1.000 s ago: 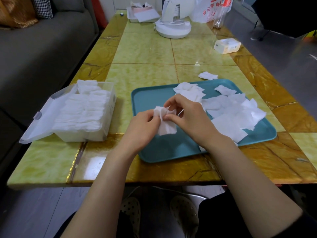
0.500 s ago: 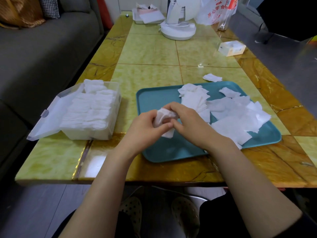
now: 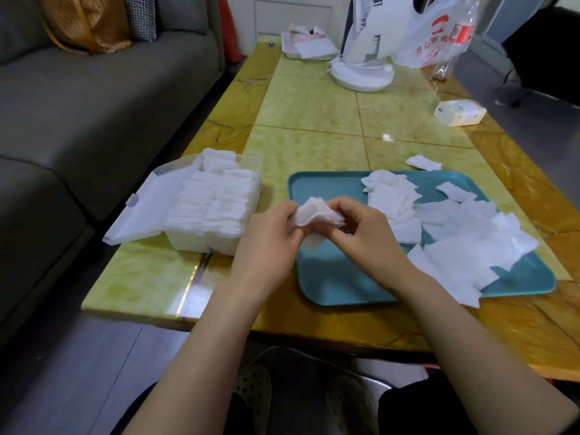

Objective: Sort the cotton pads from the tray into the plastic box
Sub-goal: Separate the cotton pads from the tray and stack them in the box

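Pinched a small wad of cotton pads [image 3: 317, 215] between left hand [image 3: 270, 240] and right hand [image 3: 370, 237], fingers of both curled round it, just above the left end of the teal tray [image 3: 329, 277]. Held it flatter a second earlier; bunched it tighter since, with one corner drooping below. Drifted leftward meanwhile, bringing the left hand over the tray's rim and nearer the plastic box [image 3: 219, 241]. Left the heap of loose pads [image 3: 470, 243] across the tray's right half, as before. Kept the box open on the table [image 3: 314, 146], lid [image 3: 147, 208] flopped left, stacked pads [image 3: 213, 202] filling it. Left one stray pad [image 3: 423, 162] beyond the tray's far rim.
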{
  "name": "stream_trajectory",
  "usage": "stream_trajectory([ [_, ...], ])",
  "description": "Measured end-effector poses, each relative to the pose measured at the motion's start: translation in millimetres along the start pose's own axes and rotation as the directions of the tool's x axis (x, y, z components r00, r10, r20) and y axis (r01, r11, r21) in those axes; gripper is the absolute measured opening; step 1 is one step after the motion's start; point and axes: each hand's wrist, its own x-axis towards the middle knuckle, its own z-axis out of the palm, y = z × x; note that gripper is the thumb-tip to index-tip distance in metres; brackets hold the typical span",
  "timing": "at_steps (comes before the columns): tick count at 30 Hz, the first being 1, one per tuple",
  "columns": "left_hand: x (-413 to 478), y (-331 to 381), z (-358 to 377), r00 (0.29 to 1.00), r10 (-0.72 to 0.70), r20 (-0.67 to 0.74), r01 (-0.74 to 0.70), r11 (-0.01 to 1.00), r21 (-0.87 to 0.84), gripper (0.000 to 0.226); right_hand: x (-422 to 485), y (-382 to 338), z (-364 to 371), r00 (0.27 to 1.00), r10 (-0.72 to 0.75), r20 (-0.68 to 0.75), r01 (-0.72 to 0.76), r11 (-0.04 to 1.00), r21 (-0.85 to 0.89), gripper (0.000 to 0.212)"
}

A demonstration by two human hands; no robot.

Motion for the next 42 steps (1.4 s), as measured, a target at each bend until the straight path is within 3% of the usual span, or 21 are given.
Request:
stream_trajectory([
  [4, -0.5, 1.2, -16.8, 0.998, 0.022, -0.058, -0.026, 0.998, -0.063, 0.003, 10.4, -0.8, 7.3, 0.994, 0.048, -0.103, -0.046, 0.999, 0.024, 0.007],
  [8, 20.0, -4.6, -47.3, 0.987, 0.005, -0.162, -0.021, 0.995, -0.097, 0.017, 39.1, -4.3, 10.1, 0.972, 0.084, -0.221, -0.083, 0.996, 0.014, 0.009],
  [13, 65.7, -26.8, -87.3, 0.987, 0.038, -0.157, -0.026, 0.997, 0.079, 0.024, 94.5, -17.3, 28.6, 0.946, 0.094, -0.31, -0.095, 0.995, 0.011, 0.012],
  [19, 107.1, -69.0, -96.3, 0.997, -0.071, -0.001, 0.066, 0.926, 0.371, 0.033, 140.7, -22.4, 65.0, 0.963, 0.095, -0.252, -0.099, 0.995, -0.005, 0.015],
  [22, 115.7, -84.2, -93.5, 0.991, -0.11, 0.078, 0.065, 0.896, 0.44, 0.035, 150.0, -22.3, 79.2, 0.973, 0.085, -0.215, -0.094, 0.995, -0.03, 0.015],
  [34, 134.9, -96.1, -91.8, 0.988, -0.012, 0.157, -0.081, 0.817, 0.571, 0.015, 159.0, -9.9, 96.2, 0.977, 0.117, -0.176, -0.138, 0.984, -0.109, 0.015],
  [42, 134.4, -108.4, -100.2, 0.974, 0.091, 0.207, -0.204, 0.751, 0.628, 0.014, 163.5, -11.7, 97.1, 0.984, 0.109, -0.138, -0.129, 0.981, -0.146, 0.014],
])
